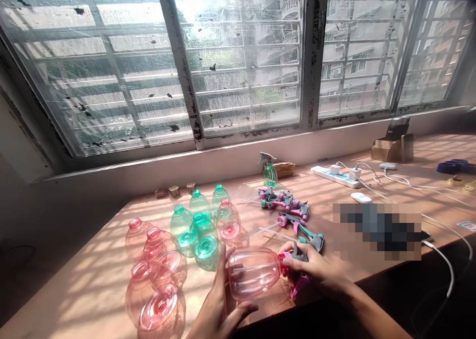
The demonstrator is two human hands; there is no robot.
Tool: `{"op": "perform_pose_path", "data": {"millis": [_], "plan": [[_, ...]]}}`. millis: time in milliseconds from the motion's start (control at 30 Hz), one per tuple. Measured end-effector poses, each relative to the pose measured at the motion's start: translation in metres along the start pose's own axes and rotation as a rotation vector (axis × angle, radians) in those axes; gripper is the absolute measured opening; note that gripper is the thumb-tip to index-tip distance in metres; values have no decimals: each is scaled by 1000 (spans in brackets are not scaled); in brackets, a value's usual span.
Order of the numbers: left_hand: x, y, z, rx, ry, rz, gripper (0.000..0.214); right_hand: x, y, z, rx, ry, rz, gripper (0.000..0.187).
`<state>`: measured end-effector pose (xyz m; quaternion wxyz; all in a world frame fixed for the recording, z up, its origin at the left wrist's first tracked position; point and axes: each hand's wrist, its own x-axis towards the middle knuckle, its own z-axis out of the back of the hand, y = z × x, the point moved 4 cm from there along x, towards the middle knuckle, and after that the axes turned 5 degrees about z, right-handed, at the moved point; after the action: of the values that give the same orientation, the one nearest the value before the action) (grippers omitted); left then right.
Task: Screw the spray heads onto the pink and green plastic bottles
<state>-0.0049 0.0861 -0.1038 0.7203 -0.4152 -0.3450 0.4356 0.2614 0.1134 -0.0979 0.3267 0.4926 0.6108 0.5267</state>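
Observation:
A clear pink spray bottle (255, 272) lies sideways between my hands, over the front of the table. My left hand (219, 299) cups its base, the fingers partly seen through the plastic and the thumb below. My right hand (316, 267) grips the pink-and-grey spray head (286, 261) at the bottle's neck, with the pink trigger hanging below. Whether the head is screwed tight I cannot tell. Just beyond my right hand lies a grey-and-green spray head (312, 238). More pink-and-grey spray heads (282, 200) with clear tubes lie in a pile behind it.
Several open pink bottles (143, 289) and green bottles (204, 235) stand to the left. A green bottle with a spray head (269, 172) stands by the wall. To the right are a power strip (334, 176), white cables and a blurred dark object (383, 230). Windows run behind.

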Motion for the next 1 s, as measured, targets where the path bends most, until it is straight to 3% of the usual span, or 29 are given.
{"op": "perform_pose_path", "data": {"millis": [300, 500, 800, 1000], "plan": [[-2, -8, 1, -24, -22, 22, 97, -1, -7, 4, -14, 2, -69, 53], [1, -1, 0, -69, -6, 50, 96, 0, -3, 3, -26, -6, -10, 45], [4, 11, -4, -55, -41, -15, 100, -1, -1, 3, 21, 14, -31, 44], [0, 4, 0, -153, -5, 60, 98, -2, -3, 1, 24, 6, -30, 49]]}}
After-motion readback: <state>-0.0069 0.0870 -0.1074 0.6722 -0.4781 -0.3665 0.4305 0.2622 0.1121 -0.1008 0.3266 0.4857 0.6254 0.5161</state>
